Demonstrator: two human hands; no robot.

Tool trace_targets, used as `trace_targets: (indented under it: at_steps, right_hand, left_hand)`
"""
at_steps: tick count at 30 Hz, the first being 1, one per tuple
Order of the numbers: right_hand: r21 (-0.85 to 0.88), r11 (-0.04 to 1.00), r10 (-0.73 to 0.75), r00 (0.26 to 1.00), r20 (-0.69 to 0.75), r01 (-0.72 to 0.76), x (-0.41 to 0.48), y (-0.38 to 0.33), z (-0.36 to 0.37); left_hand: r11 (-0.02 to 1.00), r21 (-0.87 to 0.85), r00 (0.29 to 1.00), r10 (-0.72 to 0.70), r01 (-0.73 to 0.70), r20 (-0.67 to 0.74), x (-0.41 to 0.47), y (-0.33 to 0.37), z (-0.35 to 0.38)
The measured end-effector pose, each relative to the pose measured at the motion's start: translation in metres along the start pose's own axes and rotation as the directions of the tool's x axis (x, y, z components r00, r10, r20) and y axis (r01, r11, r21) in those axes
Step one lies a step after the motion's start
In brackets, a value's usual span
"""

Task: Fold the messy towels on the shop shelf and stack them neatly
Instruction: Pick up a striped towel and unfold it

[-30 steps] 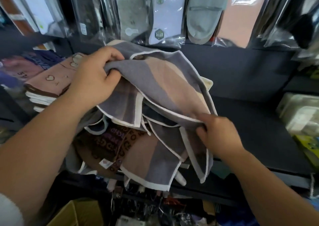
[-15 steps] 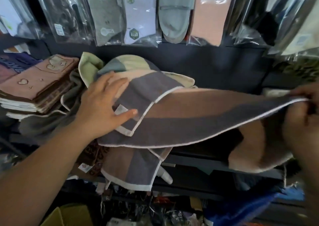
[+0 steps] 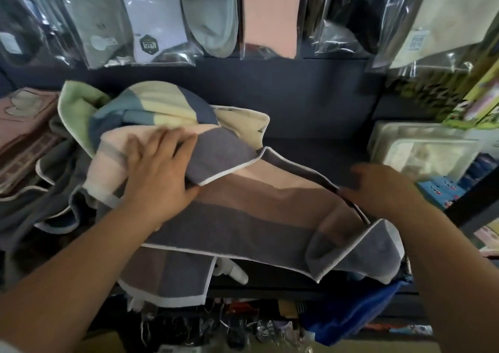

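A striped towel (image 3: 256,217) in bands of grey, brown and pale pink, edged with a white hem, is spread across the middle of the frame on a dark shelf (image 3: 310,153). Its left end is heaped on a pile of loose towels, and one grey corner is turned back over the stripes. Its right end is bunched into a fold that hangs over the shelf's front edge.

The left hand (image 3: 159,174), at centre left, is laid flat on the towel with fingers stretched out, pressing it down beside the turned corner. The right hand (image 3: 378,188), at centre right, is seen at the towel's far hem.

At the far left a folded stack (image 3: 24,126) of pink and brown towels is seen, with a crumpled dark grey towel (image 3: 54,185) below it. A rumpled green, yellow and blue towel (image 3: 151,101) lies behind the left hand, partly covered by the striped one. Sock packets (image 3: 151,18) in clear plastic hang along the top of the frame. Boxed goods (image 3: 421,150) are stacked at the right, and a blue bag (image 3: 351,317) shows at the lower right.

The right hand is blurred, so it cannot be told whether the hem is pinched or only touched. The folded stack is cut off by the left edge, and the clutter under the shelf is too dark to make out.
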State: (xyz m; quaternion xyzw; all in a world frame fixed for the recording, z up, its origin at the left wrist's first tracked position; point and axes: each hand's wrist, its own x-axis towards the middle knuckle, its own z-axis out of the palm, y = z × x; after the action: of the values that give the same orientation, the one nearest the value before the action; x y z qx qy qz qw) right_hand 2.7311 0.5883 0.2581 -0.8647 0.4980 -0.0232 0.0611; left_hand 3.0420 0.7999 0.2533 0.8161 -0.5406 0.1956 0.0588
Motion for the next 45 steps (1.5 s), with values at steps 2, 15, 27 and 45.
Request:
trace_targets:
  at_steps: [2,15,27,45]
  right_hand:
    - [-0.114,0.992,-0.037,0.980,0.196,0.060,0.012,0.003,0.013]
    - [0.216,0.968,-0.201,0.910,0.362,0.128,0.042,0.001,-0.067]
    - [-0.166,0.986,-0.039,0.955,-0.293,-0.011,0.063,-0.044,-0.064]
    - [-0.124,0.981,-0.133,0.985,0.110,0.146,0.042,-0.061,0.080]
  left_hand:
    - [1.000,-0.013,0.999,-0.003,0.003,-0.043,0.004,-0.003,0.004]
    - [0.837,-0.540,0.996,-0.070,0.091,0.059,0.032,-0.047,-0.072]
    - [0.811,-0.431,0.912,-0.404,0.395,0.076,0.083,-0.086,-0.074]
    - [0.954,-0.236,0.964,-0.221,0.183,-0.148,-0.039,-0.076,-0.018]
